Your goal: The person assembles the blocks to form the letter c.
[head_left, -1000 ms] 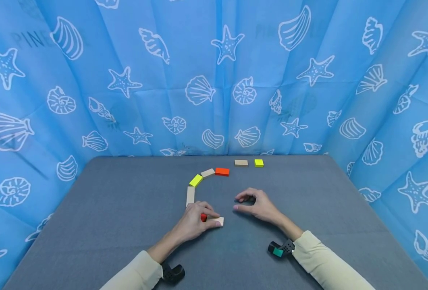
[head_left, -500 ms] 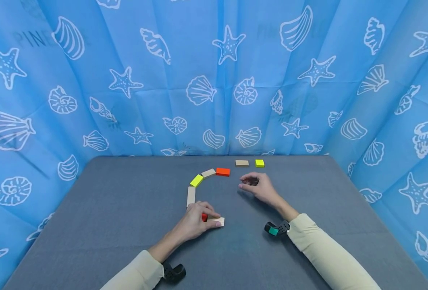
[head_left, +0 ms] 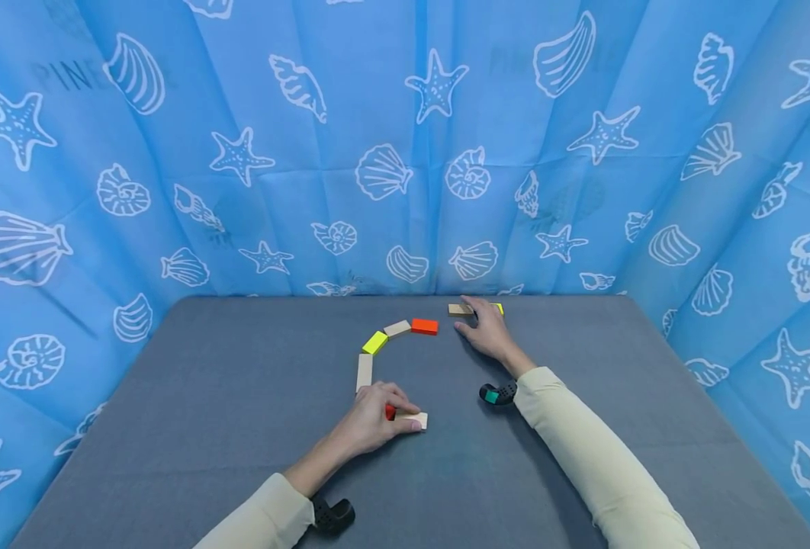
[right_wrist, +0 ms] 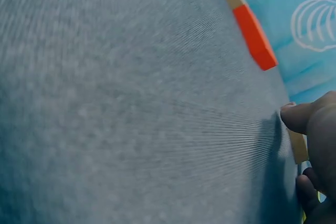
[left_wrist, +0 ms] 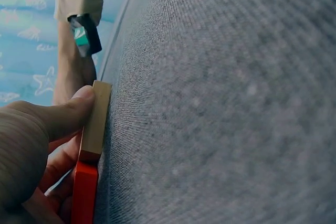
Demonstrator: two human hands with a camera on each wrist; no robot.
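Observation:
With thumb and fingers, my left hand [head_left: 367,419] pinches a pale wooden block [left_wrist: 96,124] lying flat on the table. Against its end sits a red block [left_wrist: 84,195], partly covered by that hand in the head view. At the table's back, my right hand [head_left: 489,332] reaches over another pale wooden block [head_left: 457,309], its thumb and fingers spread apart. A yellow block [head_left: 499,307] shows just behind this hand. In the right wrist view, the thumb hides part of that wooden block [right_wrist: 298,148]; whether the fingers touch it I cannot tell.
A curved row runs from my left hand toward the back: a pale block [head_left: 364,372], a yellow block [head_left: 375,342], a pale block [head_left: 397,329] and an orange-red block [head_left: 425,326]. The grey table [head_left: 240,381] ends at a blue shell-patterned curtain [head_left: 274,213].
My right hand has moved forward from mid-table to the pale block at the back. The left hand has stayed in place, holding its block.

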